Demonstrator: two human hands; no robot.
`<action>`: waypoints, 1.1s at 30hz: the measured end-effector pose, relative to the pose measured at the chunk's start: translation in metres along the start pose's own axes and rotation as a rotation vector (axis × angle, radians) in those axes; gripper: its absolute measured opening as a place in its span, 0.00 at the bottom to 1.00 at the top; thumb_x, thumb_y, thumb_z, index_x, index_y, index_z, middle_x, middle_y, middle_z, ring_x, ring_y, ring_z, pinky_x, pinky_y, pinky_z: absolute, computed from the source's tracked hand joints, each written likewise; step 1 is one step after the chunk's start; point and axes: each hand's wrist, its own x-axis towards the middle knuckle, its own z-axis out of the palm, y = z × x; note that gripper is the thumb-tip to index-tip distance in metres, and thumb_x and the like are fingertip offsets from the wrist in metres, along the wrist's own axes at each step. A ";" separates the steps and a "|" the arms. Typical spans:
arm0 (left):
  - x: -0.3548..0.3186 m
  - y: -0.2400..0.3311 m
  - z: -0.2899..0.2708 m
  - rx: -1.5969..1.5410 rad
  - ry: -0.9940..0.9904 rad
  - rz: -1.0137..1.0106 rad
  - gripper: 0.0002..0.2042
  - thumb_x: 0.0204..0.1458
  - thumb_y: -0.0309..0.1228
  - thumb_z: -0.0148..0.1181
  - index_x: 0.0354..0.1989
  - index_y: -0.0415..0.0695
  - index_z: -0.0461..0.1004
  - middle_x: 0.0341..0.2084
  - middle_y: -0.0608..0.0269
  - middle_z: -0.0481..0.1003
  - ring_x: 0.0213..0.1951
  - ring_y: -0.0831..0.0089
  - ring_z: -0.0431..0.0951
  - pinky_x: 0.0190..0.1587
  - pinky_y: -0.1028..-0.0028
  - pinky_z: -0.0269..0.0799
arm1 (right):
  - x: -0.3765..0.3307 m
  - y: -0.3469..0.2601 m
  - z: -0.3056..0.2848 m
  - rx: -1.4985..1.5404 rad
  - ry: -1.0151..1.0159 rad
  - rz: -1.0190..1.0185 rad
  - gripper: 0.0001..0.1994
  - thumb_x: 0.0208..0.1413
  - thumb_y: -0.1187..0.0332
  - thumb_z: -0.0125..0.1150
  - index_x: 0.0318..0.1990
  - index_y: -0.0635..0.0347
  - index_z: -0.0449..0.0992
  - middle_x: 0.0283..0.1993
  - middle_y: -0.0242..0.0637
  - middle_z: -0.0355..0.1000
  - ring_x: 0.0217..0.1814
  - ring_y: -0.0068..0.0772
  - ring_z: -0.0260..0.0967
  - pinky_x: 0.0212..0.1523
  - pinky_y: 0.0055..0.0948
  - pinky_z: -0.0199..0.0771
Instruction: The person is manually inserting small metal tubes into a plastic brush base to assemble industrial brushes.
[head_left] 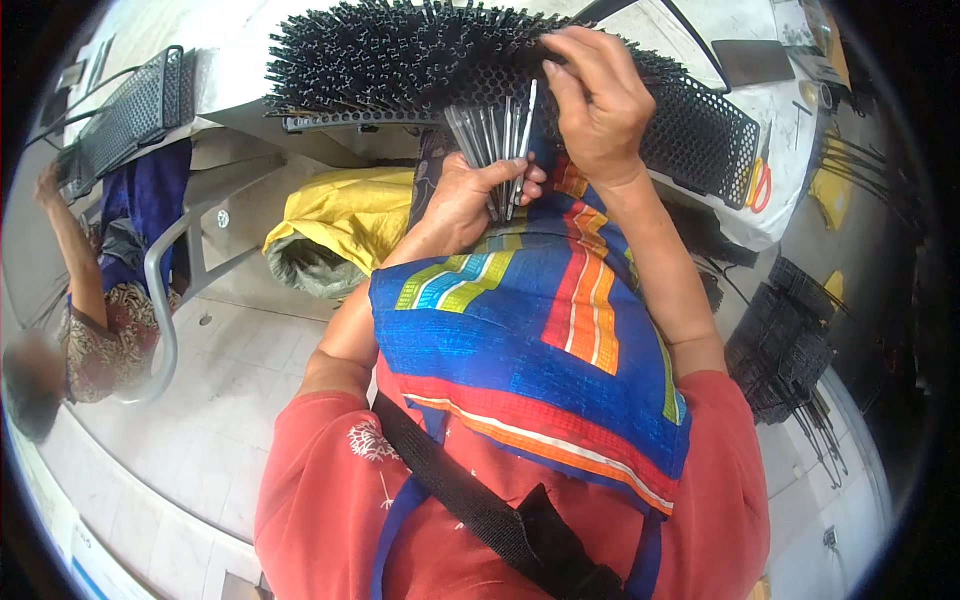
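My left hand [470,195] is wrapped round a fanned bundle of thin, clear and silvery sticks [490,140]. One of them has a white tip that stands higher than the others. Close above it, my right hand [603,105] is bent, with thumb and fingers drawn toward each other at the rack; whatever may be between them is lost against the black. The long black perforated rack [715,140] runs across in front of me. Many thin black sticks [400,60] stand upright in its holes, packed densely over the left and middle, while holes show bare at the right end.
Orange-handled scissors [762,188] lie beside the rack's right end. A yellow sack [345,215] sits below the table at left. Another person [110,300] works at a second perforated rack [130,115] on the far left. Black racks [785,340] are stacked at right.
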 end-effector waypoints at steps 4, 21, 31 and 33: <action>0.003 -0.002 -0.007 -0.013 -0.017 -0.021 0.08 0.54 0.23 0.58 0.40 0.33 0.73 0.31 0.49 0.79 0.30 0.65 0.81 0.31 0.71 0.79 | -0.014 0.011 -0.013 0.020 -0.047 0.081 0.08 0.46 0.79 0.64 0.35 0.62 0.79 0.34 0.38 0.75 0.28 0.28 0.74 0.27 0.23 0.72; -0.009 -0.006 0.001 0.098 -0.031 -0.037 0.07 0.53 0.21 0.58 0.39 0.31 0.74 0.29 0.49 0.79 0.28 0.65 0.81 0.31 0.73 0.79 | -0.060 0.025 -0.012 0.493 -0.230 0.865 0.07 0.49 0.73 0.66 0.34 0.67 0.79 0.22 0.31 0.74 0.17 0.15 0.63 0.17 0.16 0.62; -0.008 -0.006 -0.006 0.091 0.064 0.080 0.05 0.54 0.21 0.56 0.35 0.31 0.74 0.26 0.51 0.78 0.25 0.67 0.79 0.25 0.72 0.76 | -0.053 0.007 -0.025 0.570 -0.052 0.731 0.02 0.50 0.76 0.61 0.31 0.64 0.76 0.21 0.26 0.68 0.20 0.14 0.63 0.22 0.17 0.61; -0.009 -0.009 -0.010 0.076 0.067 0.036 0.05 0.55 0.23 0.56 0.35 0.33 0.75 0.25 0.54 0.78 0.24 0.69 0.78 0.25 0.73 0.75 | -0.048 -0.005 -0.033 0.397 -0.147 0.420 0.03 0.46 0.76 0.61 0.28 0.64 0.74 0.23 0.35 0.69 0.23 0.27 0.68 0.25 0.26 0.67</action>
